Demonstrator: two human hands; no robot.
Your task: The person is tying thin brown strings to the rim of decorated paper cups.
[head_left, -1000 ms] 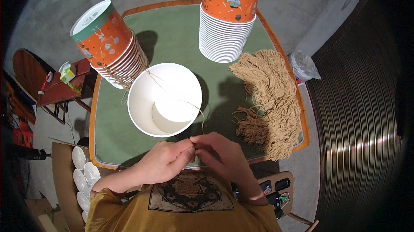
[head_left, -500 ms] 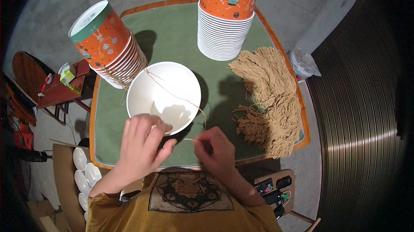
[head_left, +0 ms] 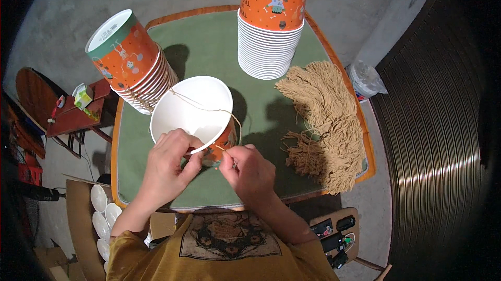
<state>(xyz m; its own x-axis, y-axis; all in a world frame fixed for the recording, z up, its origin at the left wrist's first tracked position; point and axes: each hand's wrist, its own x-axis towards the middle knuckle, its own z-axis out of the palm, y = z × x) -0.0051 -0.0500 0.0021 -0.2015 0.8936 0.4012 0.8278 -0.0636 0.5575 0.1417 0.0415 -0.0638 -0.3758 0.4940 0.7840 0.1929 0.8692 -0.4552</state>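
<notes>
A white-lined paper bucket (head_left: 190,103) with an orange printed outside leans on the table, its mouth tipped toward the left. My left hand (head_left: 169,166) grips its near rim, thumb outside and fingers over the inner edge. Between the thumb and finger of my right hand (head_left: 249,174) is the end of a thin tan cord (head_left: 240,127), close to the bucket's outer wall. The cord runs from the far left rim across the mouth and down the right side. Whether its tip touches the wall I cannot tell.
A tilted stack of orange buckets with cords (head_left: 130,61) stands at the left, a taller upright stack (head_left: 271,41) at the back. Tan cords lie in a heap (head_left: 329,124) on the right of the green-topped table (head_left: 209,35). A cardboard box (head_left: 78,208) holds round white pieces.
The bucket has tipped leftward, showing its orange outer wall. My left hand has closed on the rim, and my right hand has brought the cord end left to the bucket's side.
</notes>
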